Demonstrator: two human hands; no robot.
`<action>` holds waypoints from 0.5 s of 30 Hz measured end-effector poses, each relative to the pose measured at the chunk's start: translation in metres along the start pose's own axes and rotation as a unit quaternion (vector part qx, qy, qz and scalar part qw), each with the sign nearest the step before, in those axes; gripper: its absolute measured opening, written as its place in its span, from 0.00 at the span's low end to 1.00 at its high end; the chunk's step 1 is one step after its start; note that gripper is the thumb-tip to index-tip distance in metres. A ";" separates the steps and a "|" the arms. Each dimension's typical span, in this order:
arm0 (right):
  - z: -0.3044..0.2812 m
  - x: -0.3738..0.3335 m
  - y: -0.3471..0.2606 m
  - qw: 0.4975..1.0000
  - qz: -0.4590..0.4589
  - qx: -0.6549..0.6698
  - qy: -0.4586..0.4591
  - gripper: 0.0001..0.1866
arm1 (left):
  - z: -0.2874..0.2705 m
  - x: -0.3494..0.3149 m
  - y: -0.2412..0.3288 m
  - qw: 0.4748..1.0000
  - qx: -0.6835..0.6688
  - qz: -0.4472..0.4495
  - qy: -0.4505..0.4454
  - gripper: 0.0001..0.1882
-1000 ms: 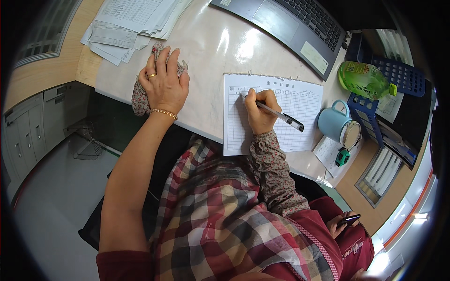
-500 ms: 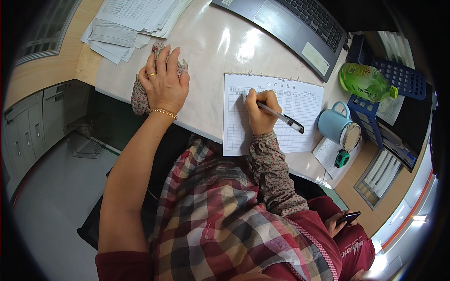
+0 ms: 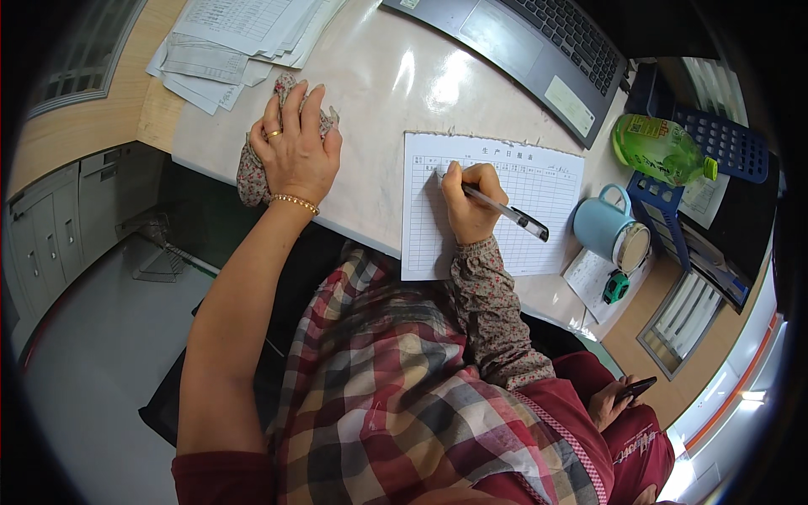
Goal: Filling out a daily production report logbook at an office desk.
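Co-worker's phone [image 3: 637, 390], at lower right, sits a little farther right and tilts slightly more than in the earlier frame; the co-worker's hand [image 3: 603, 410] grips it. Our own hands hold their earlier positions.

Right hand [image 3: 473, 202]: fingers closed around a clear-barrelled pen [image 3: 515, 217], its capped-looking dark end slanting down to the right. We place the writing end over the upper left rows of a printed table form [image 3: 526, 240]; contact of tip with paper, we cannot tell. The form lies flat on the pale desk [image 3: 362, 118], directly in front of us.

Left hand [image 3: 295, 151]: palm down, fingers extended and slightly spread, resting on a crumpled floral cloth [image 3: 252, 181] near the desk's edge. We note a matching floral sleeve cover [image 3: 488, 307] on our right forearm.

Surroundings: loose papers [image 3: 227, 38] beyond the left hand; grey laptop [image 3: 505, 42] beyond the form; to the right, light-blue mug [image 3: 599, 227], green bottle [image 3: 652, 147] and green tape measure [image 3: 616, 288].
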State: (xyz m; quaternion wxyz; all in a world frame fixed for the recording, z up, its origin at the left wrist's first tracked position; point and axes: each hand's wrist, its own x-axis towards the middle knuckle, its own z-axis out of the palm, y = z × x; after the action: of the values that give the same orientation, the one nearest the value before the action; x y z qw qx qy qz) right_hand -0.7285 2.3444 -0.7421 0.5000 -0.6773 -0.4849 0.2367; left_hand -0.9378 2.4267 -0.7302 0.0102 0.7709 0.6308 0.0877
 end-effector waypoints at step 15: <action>0.012 -0.010 0.000 1.000 -0.018 -0.007 0.006 0.15 | 0.005 -0.006 -0.014 1.000 -0.002 0.002 0.006 0.29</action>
State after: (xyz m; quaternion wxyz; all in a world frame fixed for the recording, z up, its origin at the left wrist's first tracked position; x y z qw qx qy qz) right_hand -0.7419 2.3410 -0.7481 0.5026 -0.6732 -0.4956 0.2205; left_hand -0.9517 2.4238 -0.7372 0.0083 0.7714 0.6294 0.0936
